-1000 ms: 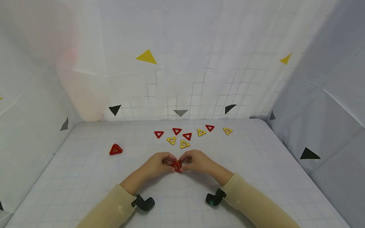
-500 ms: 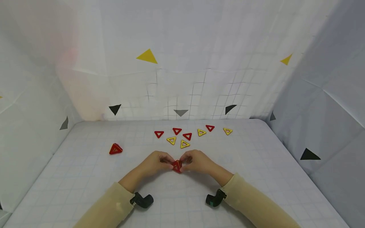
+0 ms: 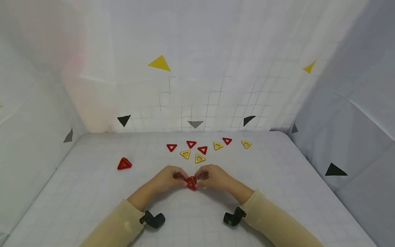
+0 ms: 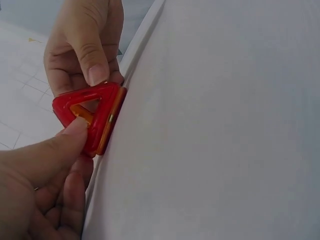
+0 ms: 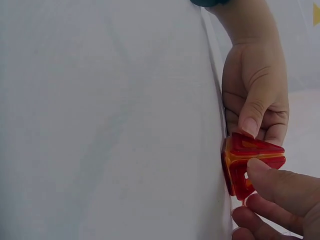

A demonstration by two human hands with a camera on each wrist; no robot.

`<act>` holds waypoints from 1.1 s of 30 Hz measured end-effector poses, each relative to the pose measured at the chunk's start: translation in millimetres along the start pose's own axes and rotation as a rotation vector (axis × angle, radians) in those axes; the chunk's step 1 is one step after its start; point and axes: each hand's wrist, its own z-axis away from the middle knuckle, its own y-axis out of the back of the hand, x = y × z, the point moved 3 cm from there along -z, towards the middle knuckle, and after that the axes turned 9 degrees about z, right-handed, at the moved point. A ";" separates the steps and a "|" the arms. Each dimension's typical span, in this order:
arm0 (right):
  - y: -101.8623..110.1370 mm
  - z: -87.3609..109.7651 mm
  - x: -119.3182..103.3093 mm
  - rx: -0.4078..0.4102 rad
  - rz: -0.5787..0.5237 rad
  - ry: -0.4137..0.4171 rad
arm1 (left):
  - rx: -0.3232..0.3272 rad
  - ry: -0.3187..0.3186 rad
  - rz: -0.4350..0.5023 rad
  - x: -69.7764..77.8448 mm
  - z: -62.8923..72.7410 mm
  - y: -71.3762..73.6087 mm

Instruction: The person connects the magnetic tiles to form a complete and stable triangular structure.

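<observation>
In the head view, a small pyramid (image 3: 191, 183) of red triangular magnetic tiles with orange-looking edges stands low over the near middle of the table, between both hands. My left hand (image 3: 169, 179) pinches its left side; in the left wrist view the left thumb (image 4: 75, 131) lies across the red front face. From the other side my right hand (image 3: 213, 177) grips it, the right thumb (image 5: 262, 169) on a red face in the right wrist view. The other fingers are partly hidden behind the tiles. Another red pyramid (image 3: 124, 164) sits apart at the left.
Beyond the hands lie several flat triangular tiles, among them a red tile (image 3: 171, 147) and a yellow tile (image 3: 200, 158). The white gridded table (image 3: 77, 192) is walled by white sheets with printed triangles. Each sleeve cuff carries a black camera (image 3: 154, 220).
My left fingers have shifted slightly on the pyramid, so more of its red front face shows. The right hand keeps its hold. The head view has tilted a little; the loose tiles stay put.
</observation>
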 end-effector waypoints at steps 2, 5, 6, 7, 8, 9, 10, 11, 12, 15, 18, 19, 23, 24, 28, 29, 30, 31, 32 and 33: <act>1.9 2.2 1.6 -0.009 0.005 0.004 | -0.010 0.018 -0.003 0.8 -0.8 -0.2; 7.7 5.1 2.9 -0.023 0.020 0.005 | -0.018 0.026 -0.007 5.1 -1.6 0.8; 10.4 6.0 3.6 -0.028 0.025 0.002 | -0.022 0.018 -0.011 7.1 -2.1 0.9; 13.5 7.2 4.7 -0.033 0.029 -0.009 | -0.028 0.005 -0.015 9.2 -3.1 0.7; 17.2 8.3 5.8 -0.037 0.035 -0.019 | -0.036 -0.012 -0.017 11.5 -3.9 0.2; 21.0 9.5 7.2 -0.039 0.038 -0.026 | -0.042 -0.029 -0.022 13.3 -4.9 -0.6; 24.8 10.9 8.8 -0.043 0.037 -0.038 | -0.048 -0.041 -0.029 14.5 -5.7 -1.6; 28.5 12.2 10.2 -0.049 0.043 -0.044 | -0.055 -0.055 -0.032 15.6 -6.5 -2.9; 31.8 13.9 11.8 -0.058 0.047 -0.051 | -0.059 -0.058 -0.032 15.8 -6.8 -4.2; 41.6 20.2 16.9 -0.085 0.051 -0.056 | -0.059 -0.052 -0.035 14.7 -5.8 -7.9; 51.6 28.3 24.8 -0.097 0.060 -0.063 | -0.040 -0.032 -0.054 12.9 -2.3 -10.2; 55.8 29.9 28.5 -0.093 0.063 -0.067 | -0.029 -0.027 -0.064 12.5 -1.7 -9.7; 71.5 34.8 43.6 -0.075 0.075 -0.085 | 0.034 0.003 -0.117 10.0 3.6 -2.8; 74.8 35.2 47.5 -0.071 0.081 -0.096 | 0.055 0.009 -0.126 9.2 5.2 0.2; 85.5 37.4 64.2 -0.055 0.081 -0.166 | 0.143 0.029 -0.151 5.1 10.8 11.6; 87.8 37.6 69.0 -0.048 0.080 -0.183 | 0.168 0.034 -0.154 4.5 12.0 14.0; 90.1 37.8 73.8 -0.039 0.077 -0.201 | 0.192 0.044 -0.153 4.1 13.1 16.5; 92.6 38.4 78.1 -0.031 0.072 -0.212 | 0.216 0.055 -0.153 3.0 14.0 18.8; 94.9 38.9 82.4 -0.021 0.069 -0.220 | 0.240 0.065 -0.155 2.2 14.9 21.1; 97.0 39.2 86.6 -0.011 0.068 -0.224 | 0.264 0.081 -0.154 1.1 15.8 23.4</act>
